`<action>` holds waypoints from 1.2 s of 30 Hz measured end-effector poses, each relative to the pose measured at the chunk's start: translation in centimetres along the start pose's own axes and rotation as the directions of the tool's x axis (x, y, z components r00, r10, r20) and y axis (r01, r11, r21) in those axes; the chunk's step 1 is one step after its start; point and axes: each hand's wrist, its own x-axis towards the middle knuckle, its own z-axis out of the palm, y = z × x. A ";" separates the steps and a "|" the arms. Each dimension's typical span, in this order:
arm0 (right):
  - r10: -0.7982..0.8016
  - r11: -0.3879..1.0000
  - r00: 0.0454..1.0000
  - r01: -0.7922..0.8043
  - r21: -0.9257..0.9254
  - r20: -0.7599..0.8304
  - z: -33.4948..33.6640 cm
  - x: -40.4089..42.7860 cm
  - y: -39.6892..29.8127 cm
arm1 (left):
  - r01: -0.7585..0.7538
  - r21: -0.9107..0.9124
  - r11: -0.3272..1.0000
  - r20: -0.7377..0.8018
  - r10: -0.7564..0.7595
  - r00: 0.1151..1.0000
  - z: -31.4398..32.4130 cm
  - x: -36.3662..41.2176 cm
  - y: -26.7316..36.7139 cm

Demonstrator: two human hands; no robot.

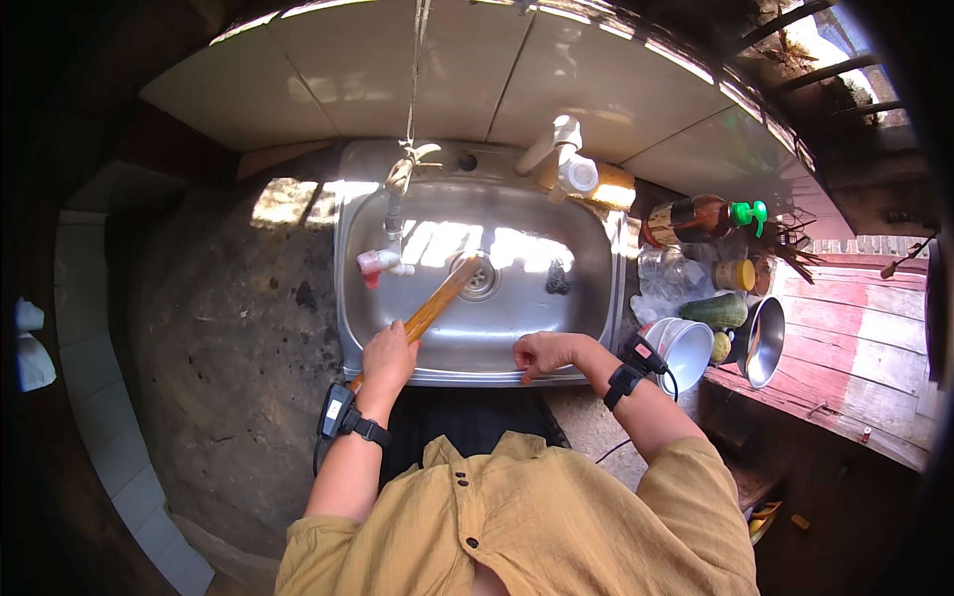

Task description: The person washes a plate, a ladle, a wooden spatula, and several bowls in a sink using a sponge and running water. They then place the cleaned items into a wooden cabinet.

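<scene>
My left hand is closed around a long flat wooden stick at the near left of a stainless steel sink. The stick slants up and right, its far end over the drain. Over the sink's near right rim is my right hand, fingers curled; whether it pinches anything cannot be made out. A dark scouring pad lies in the basin's right part. A white plastic tap with a red part hangs over the left side.
White pipe fittings and a yellow sponge are at the back rim. Right of the sink stand a pump bottle, a yellow-lidded jar, a green vegetable, white bowls and a metal bowl.
</scene>
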 end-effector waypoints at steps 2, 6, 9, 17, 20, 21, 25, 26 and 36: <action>-0.090 0.993 0.990 0.081 -0.086 -0.106 0.8 -0.5 -0.1 | -0.001 0.005 1.000 0.005 0.001 1.000 0.0 0.0 0.1; -0.140 0.990 0.966 0.128 -0.067 -0.219 1.7 -1.1 0.4 | -0.014 0.033 0.999 0.002 0.014 1.000 0.1 -0.1 0.1; -0.121 0.993 0.967 0.118 -0.026 -0.225 1.8 -1.3 0.7 | -0.017 0.051 0.999 -0.002 0.018 1.000 0.2 0.0 0.1; -0.074 0.768 0.974 0.193 0.611 -0.214 2.1 -4.6 0.3 | -0.002 0.064 0.998 0.005 0.002 1.000 0.4 0.1 0.0; -0.126 0.440 0.962 0.274 0.855 -0.244 2.7 -7.9 0.3 | -0.013 0.059 0.998 -0.015 0.014 1.000 0.8 0.3 -0.4; -0.134 0.373 0.945 0.328 0.868 -0.300 3.1 -9.3 0.1 | -0.019 0.058 0.998 -0.022 0.020 1.000 1.0 0.3 -0.6; -0.093 0.104 0.822 0.570 0.815 -0.562 6.1 -16.8 -0.1 | -0.054 0.059 0.997 -0.060 0.058 0.997 1.6 0.4 -1.5; -0.047 0.071 0.779 0.627 0.776 -0.625 7.2 -19.4 0.2 | -0.055 0.049 0.997 -0.073 0.059 0.996 1.8 0.4 -1.7; 0.796 0.282 0.060 0.844 0.456 -0.602 20.2 -38.8 15.4 | -0.102 0.097 0.990 -0.127 0.114 0.985 1.9 0.3 -1.5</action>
